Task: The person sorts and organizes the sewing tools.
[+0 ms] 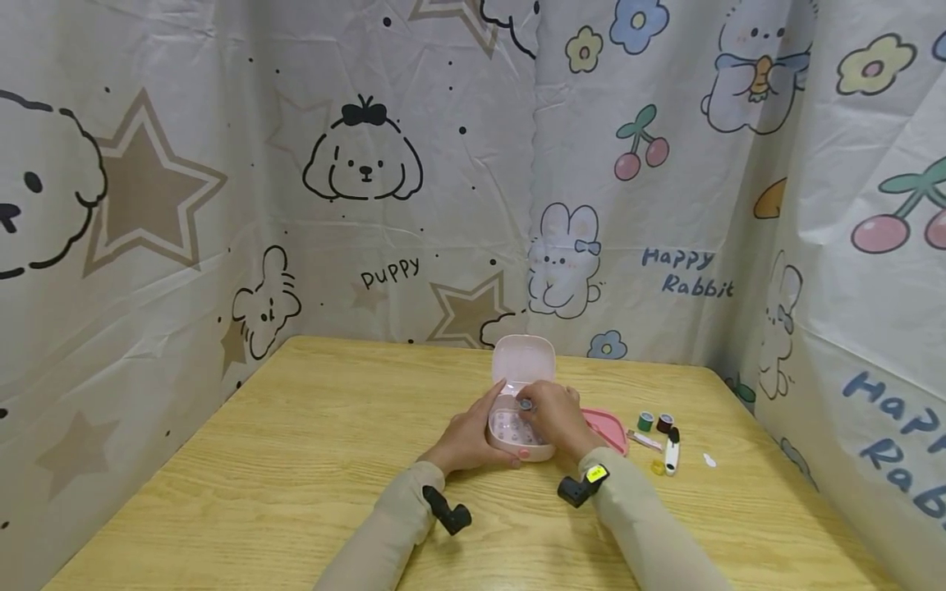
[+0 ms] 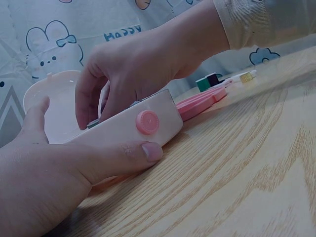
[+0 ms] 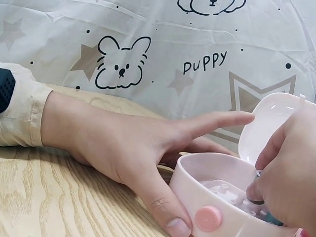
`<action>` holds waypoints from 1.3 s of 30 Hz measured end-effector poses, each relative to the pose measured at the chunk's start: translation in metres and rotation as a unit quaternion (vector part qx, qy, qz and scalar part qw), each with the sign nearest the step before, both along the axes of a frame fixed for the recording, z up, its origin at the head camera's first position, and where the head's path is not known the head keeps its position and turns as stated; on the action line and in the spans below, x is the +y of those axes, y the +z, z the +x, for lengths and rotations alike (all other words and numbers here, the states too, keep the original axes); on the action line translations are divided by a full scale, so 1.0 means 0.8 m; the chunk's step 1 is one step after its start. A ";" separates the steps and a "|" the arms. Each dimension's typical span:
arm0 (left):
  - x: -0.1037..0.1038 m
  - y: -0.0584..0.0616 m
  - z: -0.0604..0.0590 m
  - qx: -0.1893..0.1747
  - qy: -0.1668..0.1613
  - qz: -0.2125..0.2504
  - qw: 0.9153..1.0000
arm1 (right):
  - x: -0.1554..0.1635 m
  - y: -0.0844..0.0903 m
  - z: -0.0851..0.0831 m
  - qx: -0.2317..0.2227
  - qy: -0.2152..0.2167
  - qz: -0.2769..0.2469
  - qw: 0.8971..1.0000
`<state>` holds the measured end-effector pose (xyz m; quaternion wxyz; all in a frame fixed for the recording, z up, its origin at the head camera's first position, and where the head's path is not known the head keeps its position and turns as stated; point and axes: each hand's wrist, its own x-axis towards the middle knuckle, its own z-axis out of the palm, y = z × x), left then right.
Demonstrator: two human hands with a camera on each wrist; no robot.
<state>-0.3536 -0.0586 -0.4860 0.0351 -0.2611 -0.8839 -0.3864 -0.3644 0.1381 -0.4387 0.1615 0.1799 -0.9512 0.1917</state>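
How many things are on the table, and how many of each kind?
Pink box with its lid open: 1
Pink tray: 1
Thread spools: 3, green, dark red, and one in the right hand over the box
White tool with a black tip: 1
Small yellow piece: 1
Small white scrap: 1
Pink and white strip: 1
Total: 9
The left hand steadies the box.

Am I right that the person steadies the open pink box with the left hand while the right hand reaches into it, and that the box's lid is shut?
Not quite: the lid stands open, tipped up behind the pink box, as the head view shows. The rest holds: the left hand steadies the box and the right hand reaches into it.
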 end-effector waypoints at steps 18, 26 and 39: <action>0.002 -0.001 -0.002 0.006 -0.001 -0.010 1.000 | 0.001 -0.005 -0.001 -0.002 -0.022 0.029 0.999; 0.004 -0.001 -0.002 -0.002 0.004 -0.007 1.000 | 0.000 -0.006 0.000 -0.009 -0.024 0.025 0.999; 0.002 -0.003 -0.004 0.010 0.004 -0.008 1.000 | -0.001 -0.007 0.000 0.001 -0.028 0.028 0.999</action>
